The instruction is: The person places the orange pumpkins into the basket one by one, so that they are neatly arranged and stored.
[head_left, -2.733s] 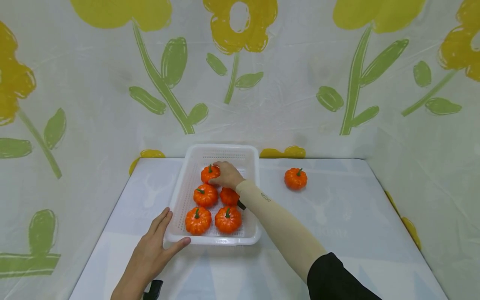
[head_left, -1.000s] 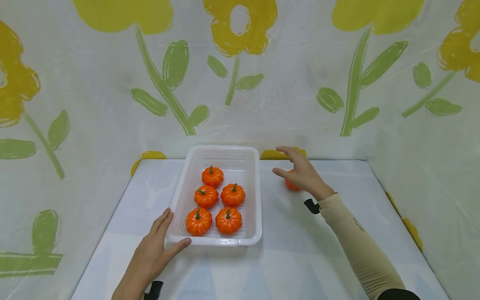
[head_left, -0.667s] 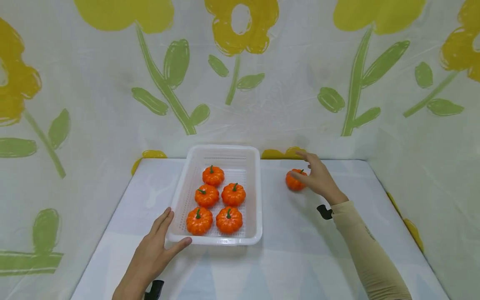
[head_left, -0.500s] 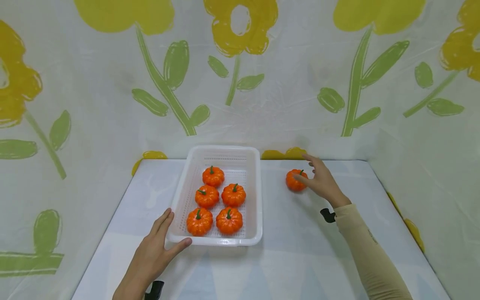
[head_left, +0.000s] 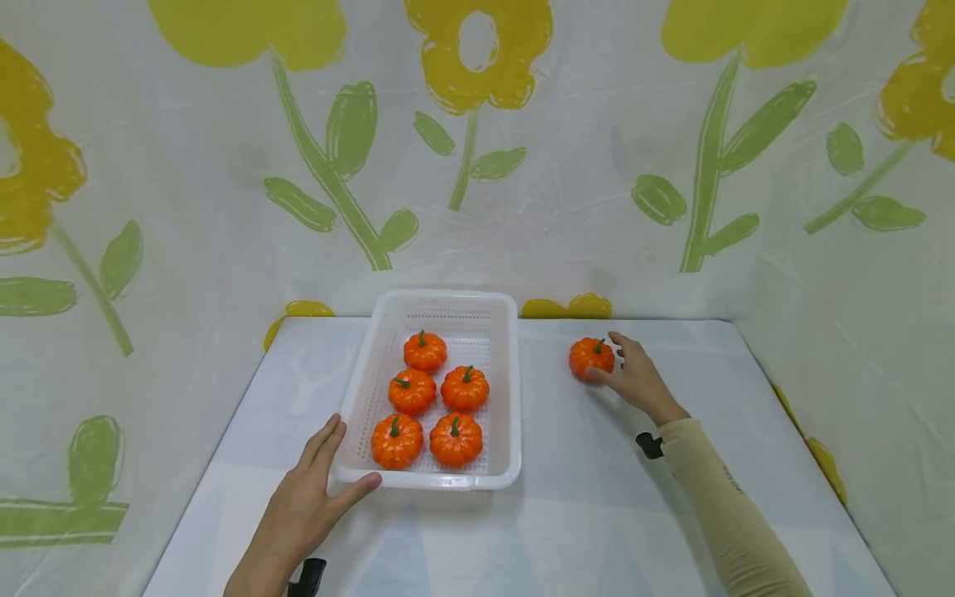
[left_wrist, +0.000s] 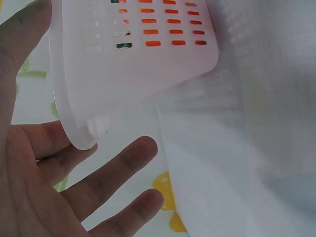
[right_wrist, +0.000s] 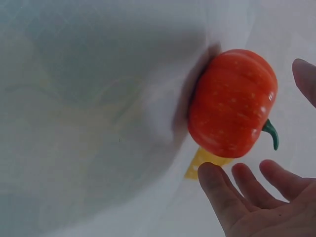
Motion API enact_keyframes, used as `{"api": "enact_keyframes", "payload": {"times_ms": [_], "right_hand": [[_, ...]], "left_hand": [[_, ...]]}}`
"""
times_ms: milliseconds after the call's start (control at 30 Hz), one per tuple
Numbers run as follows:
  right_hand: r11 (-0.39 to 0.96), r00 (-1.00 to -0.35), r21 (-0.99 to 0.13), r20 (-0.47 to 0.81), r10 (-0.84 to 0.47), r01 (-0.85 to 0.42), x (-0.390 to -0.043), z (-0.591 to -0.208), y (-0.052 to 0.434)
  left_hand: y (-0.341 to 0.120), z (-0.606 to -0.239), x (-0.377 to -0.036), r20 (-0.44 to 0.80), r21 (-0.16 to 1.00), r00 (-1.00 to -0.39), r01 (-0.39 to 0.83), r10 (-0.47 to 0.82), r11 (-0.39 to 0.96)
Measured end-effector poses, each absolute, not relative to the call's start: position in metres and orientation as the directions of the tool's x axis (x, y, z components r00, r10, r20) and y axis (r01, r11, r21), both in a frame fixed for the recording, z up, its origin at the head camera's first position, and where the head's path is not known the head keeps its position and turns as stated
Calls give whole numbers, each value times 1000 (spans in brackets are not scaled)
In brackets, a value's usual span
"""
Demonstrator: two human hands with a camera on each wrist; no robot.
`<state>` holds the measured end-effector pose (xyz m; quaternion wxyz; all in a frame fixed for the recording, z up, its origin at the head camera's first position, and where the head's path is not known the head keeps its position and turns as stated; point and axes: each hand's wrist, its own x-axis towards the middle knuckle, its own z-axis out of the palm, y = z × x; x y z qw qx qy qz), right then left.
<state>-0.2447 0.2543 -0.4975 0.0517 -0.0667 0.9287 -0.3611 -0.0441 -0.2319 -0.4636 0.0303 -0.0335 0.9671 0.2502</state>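
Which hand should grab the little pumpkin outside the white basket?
Probably the right hand: its fingers are already around the loose pumpkin. The left hand is braced against the basket.

Left hand (head_left: 302,510) lies flat at near left, fingers straight and spread. Right hand (head_left: 636,377), arm extended to far right, fingers spread and loosely curved.

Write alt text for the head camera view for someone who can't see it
A right hand reaches around a loose orange pumpkin on a white table. The left hand rests against a white basket holding five more pumpkins.
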Motion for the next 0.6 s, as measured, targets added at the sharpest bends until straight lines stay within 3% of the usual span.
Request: {"api": "enact_keyframes", "payload": {"times_ms": [333, 600], "right_hand": [[761, -985, -648, -136, -110, 5, -245, -504, 246], [760, -988, -650, -118, -97, 3, -246, -506, 244]], "left_hand": [[-232, -466, -45, -74, 487, -996, -80, -50, 870], [-233, -465, -44, -65, 489, -997, -74, -48, 869]]}}
